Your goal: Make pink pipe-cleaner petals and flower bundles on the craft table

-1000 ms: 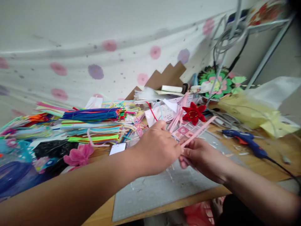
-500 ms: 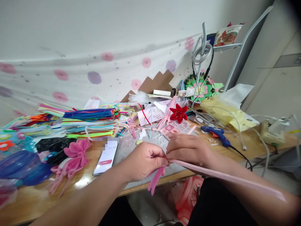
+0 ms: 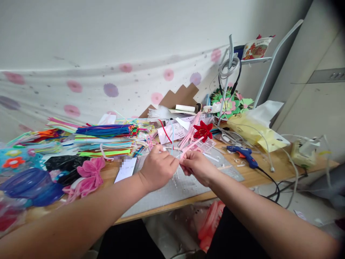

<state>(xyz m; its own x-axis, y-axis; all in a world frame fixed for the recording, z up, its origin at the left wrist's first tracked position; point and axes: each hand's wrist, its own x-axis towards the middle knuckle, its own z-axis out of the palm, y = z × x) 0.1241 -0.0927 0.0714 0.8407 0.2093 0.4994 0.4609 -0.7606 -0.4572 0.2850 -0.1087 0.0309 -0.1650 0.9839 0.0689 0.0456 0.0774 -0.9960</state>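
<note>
Both my hands meet over a grey cutting mat (image 3: pixel 172 190) on a wooden table. My left hand (image 3: pixel 157 167) is closed in a pinch on the near end of a pale pink pipe cleaner (image 3: pixel 192 145). My right hand (image 3: pixel 198 165) is closed round the same pipe cleaner, which sticks up and away toward a red flower (image 3: pixel 203 130). The two hands touch at the fingertips.
Stacks of coloured pipe cleaners (image 3: pixel 105 138) lie at the back left. A pink pipe-cleaner bow (image 3: pixel 87 174), a phone (image 3: pixel 125 169) and blue coils (image 3: pixel 32 185) sit to the left. A blue glue gun (image 3: pixel 244 154) with its cord, yellow bags (image 3: pixel 256 129) and a metal rack (image 3: pixel 258 54) stand right.
My hands have risen back over the mat. The long pink pipe cleaner that trailed down over my right arm is now held short between both hands, pointing up and away.
</note>
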